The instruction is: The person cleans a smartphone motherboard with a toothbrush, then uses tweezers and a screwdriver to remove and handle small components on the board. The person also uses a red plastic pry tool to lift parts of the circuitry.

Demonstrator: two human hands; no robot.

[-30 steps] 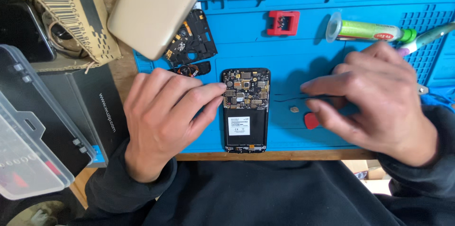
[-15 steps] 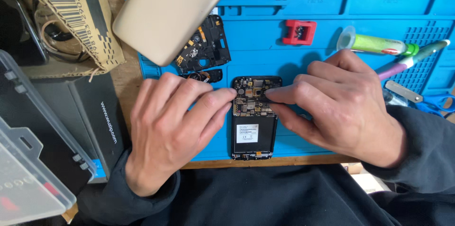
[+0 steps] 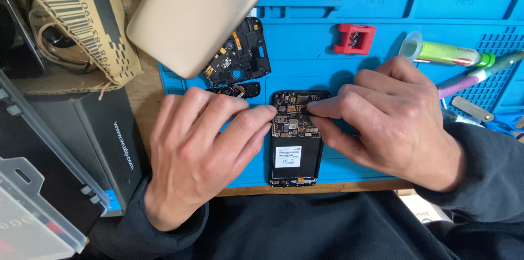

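Phone (image 3: 295,139), opened up with its back off, lies at lower centre of the frame on the blue mat (image 3: 382,69), its circuit board bare at the top and the black battery with a white label below. A second ago my right hand (image 3: 390,123) sat off to the right on the mat, away from the phone; half a second ago it had slid across, and now its fingertips rest on the upper right of the board, forefinger and thumb drawn close together as if pinching something small there, though I cannot tell whether anything is actually between them. To me that means the work has moved onto the board itself. My left hand (image 3: 204,148) has stayed on the left edge of the phone, fingers loosely curled and lying flat, steadying it and holding nothing. Above, at upper left, the gold back cover (image 3: 191,17) leans over the black inner frame (image 3: 237,52).
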